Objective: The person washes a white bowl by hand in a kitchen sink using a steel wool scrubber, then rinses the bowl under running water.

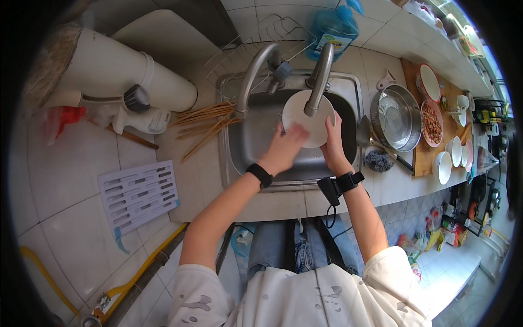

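Observation:
A round white plate [297, 108] is held tilted over the stainless steel sink [255, 143], partly behind the spout of the right faucet [321, 79]. My right hand [334, 141] grips the plate's right edge, its thumb on the face. Across the lower left of the plate lies my left hand [284, 149], its fingers blurred by motion; whether they hold anything is hidden. A second curved faucet [251, 73] arches over the basin's left side. I cannot make out running water.
Left of the sink, several wooden chopsticks [204, 116] overlap its rim. On the right are a steel strainer pot [396, 118], spatula [365, 131], scouring pad [378, 160] and cutting board [423, 161] with bowls. Behind stand a wire rack [261, 39] and blue detergent bottle [333, 30].

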A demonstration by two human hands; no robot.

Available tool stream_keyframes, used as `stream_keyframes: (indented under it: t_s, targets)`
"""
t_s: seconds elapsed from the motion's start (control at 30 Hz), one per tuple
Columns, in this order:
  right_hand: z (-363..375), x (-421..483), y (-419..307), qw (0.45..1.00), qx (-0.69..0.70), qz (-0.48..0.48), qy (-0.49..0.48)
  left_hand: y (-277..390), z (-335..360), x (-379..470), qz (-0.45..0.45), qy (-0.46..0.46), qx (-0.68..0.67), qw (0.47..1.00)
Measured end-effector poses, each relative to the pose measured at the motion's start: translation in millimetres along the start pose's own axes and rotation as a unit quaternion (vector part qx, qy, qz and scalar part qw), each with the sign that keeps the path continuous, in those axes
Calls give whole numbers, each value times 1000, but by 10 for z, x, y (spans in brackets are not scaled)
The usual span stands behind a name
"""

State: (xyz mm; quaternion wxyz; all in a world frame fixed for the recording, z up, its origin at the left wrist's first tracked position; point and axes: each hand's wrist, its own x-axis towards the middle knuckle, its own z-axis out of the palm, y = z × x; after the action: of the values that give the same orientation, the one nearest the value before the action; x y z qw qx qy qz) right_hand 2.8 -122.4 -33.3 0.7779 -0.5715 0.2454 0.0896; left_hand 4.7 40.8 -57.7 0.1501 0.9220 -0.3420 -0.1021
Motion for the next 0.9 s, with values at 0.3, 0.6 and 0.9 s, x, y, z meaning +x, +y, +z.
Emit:
stream_keyframes:
  t_s: [0.3, 0.6, 0.9]
  targets:
    - [-312, 157, -201, 982, -88, 132, -100, -252, -15, 67, 116, 36, -24, 992]
    - [94, -37, 12, 996, 78, -19, -29, 395, -129, 283, -113, 48, -404, 907]
    - [-55, 58, -47, 999, -8, 31, 18, -271, 44, 154, 53, 66, -65, 994]
